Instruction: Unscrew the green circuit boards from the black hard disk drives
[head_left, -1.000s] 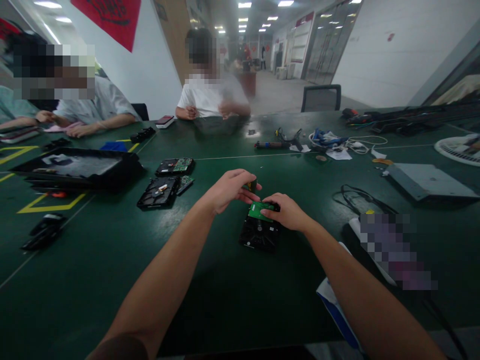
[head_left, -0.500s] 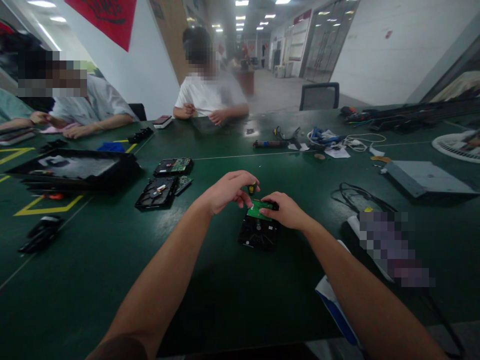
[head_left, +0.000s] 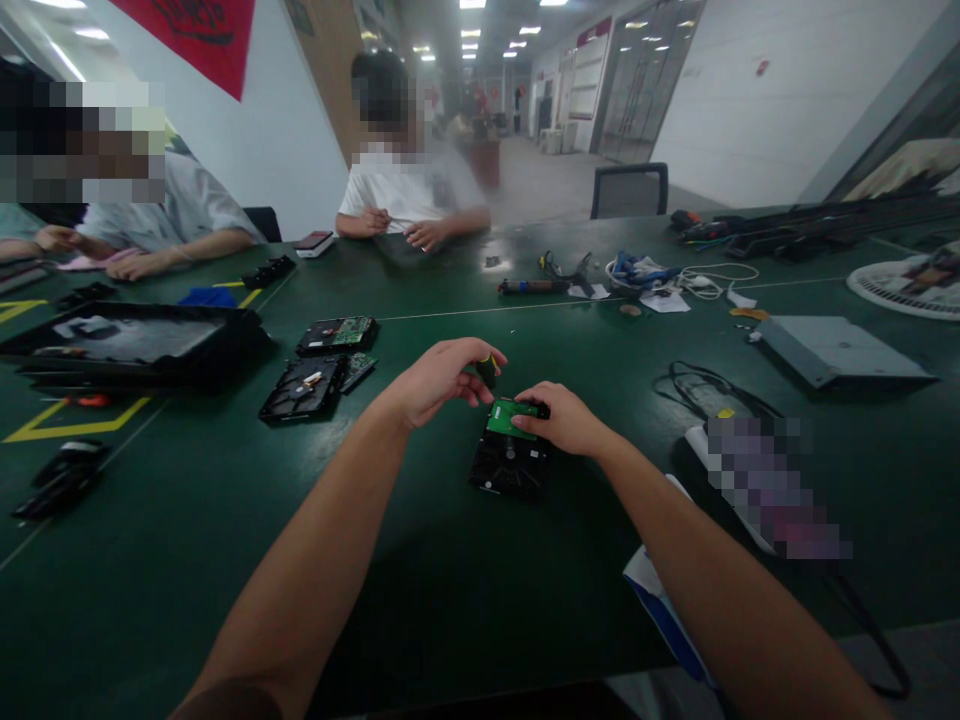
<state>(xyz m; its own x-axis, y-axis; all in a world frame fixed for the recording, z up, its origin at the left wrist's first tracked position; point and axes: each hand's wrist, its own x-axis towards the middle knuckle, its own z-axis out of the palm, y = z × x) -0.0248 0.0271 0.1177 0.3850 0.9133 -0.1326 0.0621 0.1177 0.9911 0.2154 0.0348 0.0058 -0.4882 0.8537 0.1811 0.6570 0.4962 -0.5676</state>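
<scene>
A black hard drive [head_left: 508, 470] with a green circuit board [head_left: 501, 416] lies on the table before me, board side up. My right hand [head_left: 561, 418] grips its far right edge, with the thumb over the board. Just above the drive's far left corner, the fingers of my left hand [head_left: 450, 378] are closed round the black-and-yellow handle of a screwdriver [head_left: 488, 371]. Its shaft and tip are hidden, so contact with the drive cannot be made out. To the left lie an opened drive casing [head_left: 296, 392], a loose circuit board [head_left: 358, 371] and another hard drive [head_left: 324, 334].
A black tray [head_left: 142, 345] stands on the left of the green table [head_left: 420, 620]. A grey metal box [head_left: 840, 345], a black cable [head_left: 675, 370] and a round white basket [head_left: 885, 295] are on the right. Two people [head_left: 409, 195] sit across and at far left.
The screwdriver handle leans differently in my left hand, and that hand's fingers have shifted slightly. My right hand stays on the hard drive. The whole view has moved a little.
</scene>
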